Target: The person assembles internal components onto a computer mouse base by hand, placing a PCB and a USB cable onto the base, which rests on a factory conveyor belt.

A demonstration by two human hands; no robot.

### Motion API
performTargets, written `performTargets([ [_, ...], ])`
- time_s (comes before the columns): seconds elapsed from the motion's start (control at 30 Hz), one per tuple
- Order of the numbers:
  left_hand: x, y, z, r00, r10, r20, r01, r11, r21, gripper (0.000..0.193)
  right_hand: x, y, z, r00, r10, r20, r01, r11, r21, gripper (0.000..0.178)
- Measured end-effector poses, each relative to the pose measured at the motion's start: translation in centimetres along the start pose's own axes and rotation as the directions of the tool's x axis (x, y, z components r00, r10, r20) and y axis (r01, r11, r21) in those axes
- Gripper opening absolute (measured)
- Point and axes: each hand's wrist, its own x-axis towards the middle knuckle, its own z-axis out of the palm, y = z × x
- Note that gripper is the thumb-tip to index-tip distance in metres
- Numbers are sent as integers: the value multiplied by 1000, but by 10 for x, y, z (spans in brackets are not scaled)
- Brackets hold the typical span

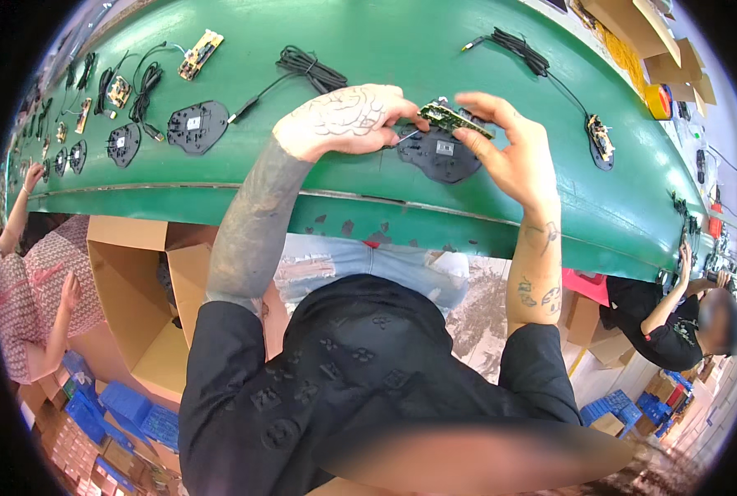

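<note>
My right hand (pixel 505 145) grips a green circuit board (pixel 451 118) between thumb and fingers, tilted above the bench. My left hand (pixel 348 122) is closed at the board's left end, its fingertips pinched together. A thin, pale, wire-like piece shows beside them, but what they hold is too small to make out. Beneath the board, a black plastic base plate (pixel 444 165) with a pale label lies on the green bench, partly hidden by the board and my hands. Left of my left hand is another black base plate (pixel 197 128).
A coiled black cable (pixel 312 70) lies beyond my left hand. Farther right, a base plate with a board (pixel 601 140) has its cable attached. More boards, plates and cables line the green bench (pixel 401 50) leftward. An open carton (pixel 129 273) stands below; people work at both sides.
</note>
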Motion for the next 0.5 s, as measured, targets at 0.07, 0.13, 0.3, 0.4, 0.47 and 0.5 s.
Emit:
performTargets([
  [0.07,0,0,3,996,23,-84,-17,997,74,39,-8,4,11,968,-248,-33,231,937,-260,31],
  [0.13,1,1,0,999,-31,-13,31,999,19,39,-11,5,21,956,-293,-9,278,914,-296,27],
  [0.3,0,-10,5,985,109,-133,-102,993,56,40,-18,18,32,847,-532,14,466,729,-501,26],
  [0.4,-4,-4,8,979,78,-190,-71,997,44,39,-23,17,28,868,-497,22,444,754,-483,30],
  [0.47,-8,-1,11,976,35,-216,-29,999,32,39,-26,21,27,902,-415,117,415,765,-493,35],
  [0.5,-11,-2,16,958,101,-270,-73,991,109,38,-27,22,28,903,-415,113,413,765,-494,35],
])
